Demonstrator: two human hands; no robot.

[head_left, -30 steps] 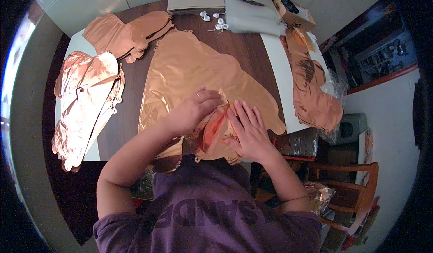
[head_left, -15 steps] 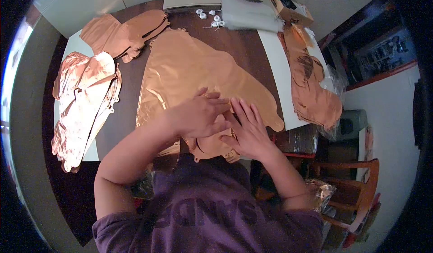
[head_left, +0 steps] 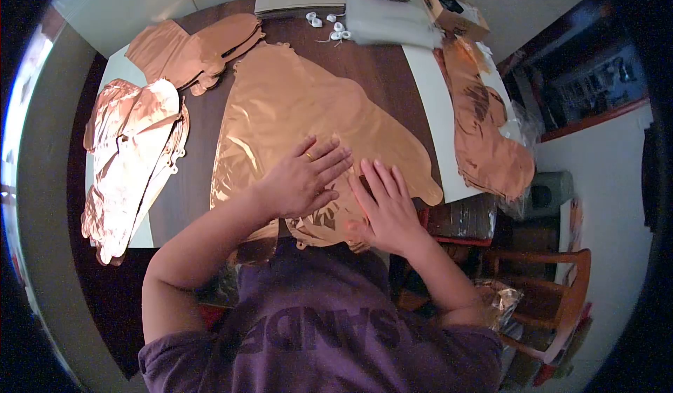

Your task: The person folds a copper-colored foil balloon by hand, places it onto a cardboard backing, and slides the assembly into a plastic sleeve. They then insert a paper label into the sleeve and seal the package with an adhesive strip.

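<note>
A person's left hand (head_left: 298, 179) and right hand (head_left: 384, 207) lie flat, fingers spread apart, on a copper foil balloon (head_left: 294, 106) at the counter's (head_left: 378, 71) near edge. Even palm pressure, swept outward, would likely flatten it without creasing.

Pressing down flat with the left hand (head_left: 301, 179), palm down, fingers (head_left: 329, 156) spread and angled forward toward the right, bare forearm bent in from the left elbow. Laying the right hand (head_left: 384, 207) palm down just beside it, fingers straight and nearly together, pointing forward and slightly left, wrist bent back, forearm running in from the lower right. Gripping nothing with either, both opened out flat, fingertips close together, elbows out to the sides.
</note>
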